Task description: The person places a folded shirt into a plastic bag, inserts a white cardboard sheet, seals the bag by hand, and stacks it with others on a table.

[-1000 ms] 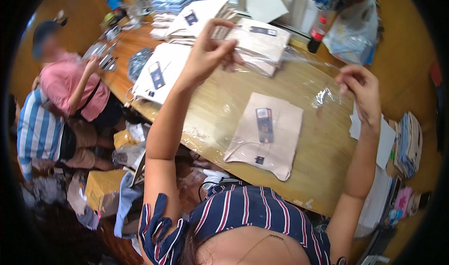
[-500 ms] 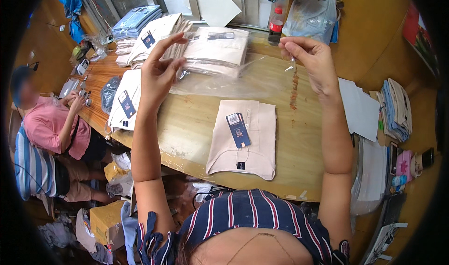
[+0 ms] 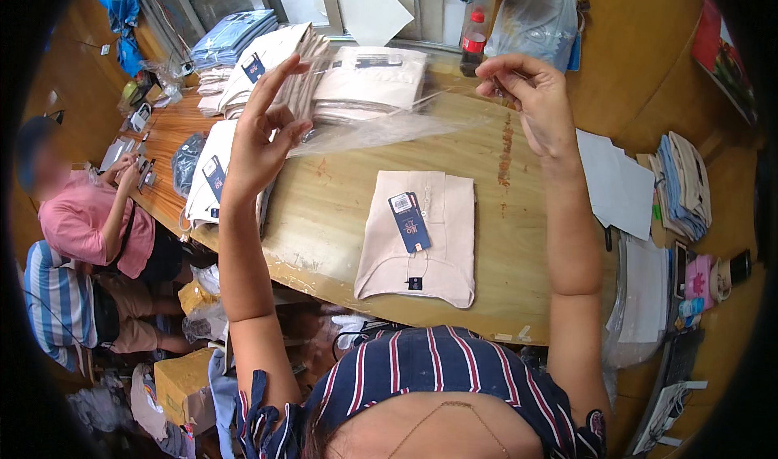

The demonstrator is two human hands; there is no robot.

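1 bag [image 3: 389,128] spans left fingers [image 3: 273,82] to right fingers [image 3: 512,64].

The clear plastic bag [image 3: 381,133] no longer veils the folded beige garment [image 3: 447,244].

I wear a navy top [image 3: 433,362] striped white and red, its left sleeve [image 3: 263,418] tied, and a gold-coloured necklace [image 3: 456,404]. My left hand [image 3: 263,127] and right hand [image 3: 535,102] are bare.
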